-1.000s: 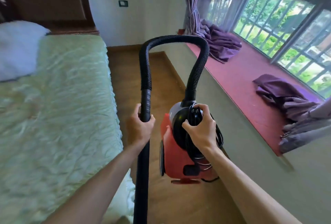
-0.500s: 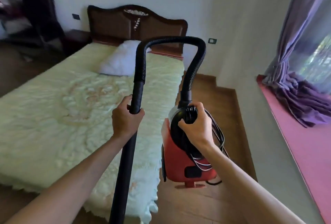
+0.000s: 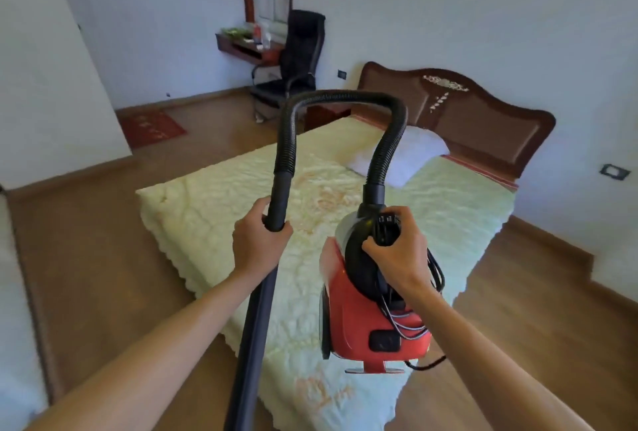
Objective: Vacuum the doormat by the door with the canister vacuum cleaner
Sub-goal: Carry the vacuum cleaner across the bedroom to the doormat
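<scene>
I carry a red canister vacuum cleaner (image 3: 359, 320) in the air over the corner of the bed. My right hand (image 3: 397, 251) grips its black top handle, with loops of cord hanging beside it. My left hand (image 3: 259, 241) is closed around the black wand (image 3: 257, 320), which runs down out of view. The ribbed black hose (image 3: 345, 99) arches between wand and canister. A red doormat (image 3: 153, 127) lies on the wooden floor at the far left, beside a white wall corner.
A bed (image 3: 214, 203) with a pale green quilt, a white pillow (image 3: 404, 154) and a dark headboard (image 3: 466, 113) fills the middle. A black office chair (image 3: 293, 61) and a wall shelf (image 3: 248, 46) stand beyond. Wooden floor (image 3: 86, 258) stretches left toward the doormat.
The view has swung left, from the window and purple curtains across the bed to the far side of the room with the doormat. Both hands keep their grips.
</scene>
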Available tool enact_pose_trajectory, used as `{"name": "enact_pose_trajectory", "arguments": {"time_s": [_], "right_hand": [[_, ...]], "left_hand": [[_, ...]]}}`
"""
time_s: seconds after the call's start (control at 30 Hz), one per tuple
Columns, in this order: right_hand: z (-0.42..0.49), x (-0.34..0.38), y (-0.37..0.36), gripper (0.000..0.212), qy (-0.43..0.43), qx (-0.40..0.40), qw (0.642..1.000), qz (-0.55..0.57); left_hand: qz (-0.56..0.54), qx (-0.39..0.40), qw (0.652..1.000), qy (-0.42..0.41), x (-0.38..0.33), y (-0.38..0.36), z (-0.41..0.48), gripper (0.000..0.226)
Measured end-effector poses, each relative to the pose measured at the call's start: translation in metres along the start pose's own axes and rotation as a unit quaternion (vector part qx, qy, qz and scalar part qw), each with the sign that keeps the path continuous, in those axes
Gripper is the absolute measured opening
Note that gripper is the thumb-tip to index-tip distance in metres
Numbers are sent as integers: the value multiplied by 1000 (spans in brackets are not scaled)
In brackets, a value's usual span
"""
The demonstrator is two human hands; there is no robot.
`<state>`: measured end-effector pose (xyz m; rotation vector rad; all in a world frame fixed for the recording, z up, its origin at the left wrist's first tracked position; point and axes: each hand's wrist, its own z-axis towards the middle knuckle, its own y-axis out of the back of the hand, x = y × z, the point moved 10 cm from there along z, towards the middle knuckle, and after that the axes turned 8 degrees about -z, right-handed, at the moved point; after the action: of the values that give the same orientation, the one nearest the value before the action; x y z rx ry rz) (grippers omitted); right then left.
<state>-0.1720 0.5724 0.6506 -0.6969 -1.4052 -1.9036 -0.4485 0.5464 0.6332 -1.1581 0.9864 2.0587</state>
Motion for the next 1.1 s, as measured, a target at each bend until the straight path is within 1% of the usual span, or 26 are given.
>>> {"name": "enact_pose_trajectory", "arguments": {"time_s": [0.1, 0.17, 0.33, 0.5, 0.63, 0.73, 0.83, 0.93, 1.1], "right_hand": [[4, 40, -44, 45, 23, 24, 999, 25], [6, 55, -61, 45, 27, 34, 998, 39], [15, 123, -136, 45, 52, 74, 994, 59], [21, 177, -198, 44, 74, 90, 990, 75], [27, 218, -245, 45, 93, 107, 986, 85], [30, 253, -287, 45, 113, 137, 980, 94], [36, 265, -305, 46, 122, 145, 977, 93], [44, 289, -348, 46, 142, 179, 969, 93], [65, 328, -413, 45, 159, 223, 954, 119]], "left_hand": [[5, -33, 999, 14, 23, 51, 17, 51], [11, -41, 999, 17, 32, 71, 24, 53], [15, -89, 996, 25, 63, 152, 56, 51], [4, -125, 991, 41, 98, 215, 81, 51], [-11, -151, 987, 47, 116, 259, 92, 47], [-22, -184, 981, 56, 129, 295, 100, 41], [-24, -198, 979, 54, 132, 310, 102, 42], [-10, -235, 970, 68, 147, 341, 112, 45], [38, -264, 959, 91, 183, 377, 146, 49]]}}
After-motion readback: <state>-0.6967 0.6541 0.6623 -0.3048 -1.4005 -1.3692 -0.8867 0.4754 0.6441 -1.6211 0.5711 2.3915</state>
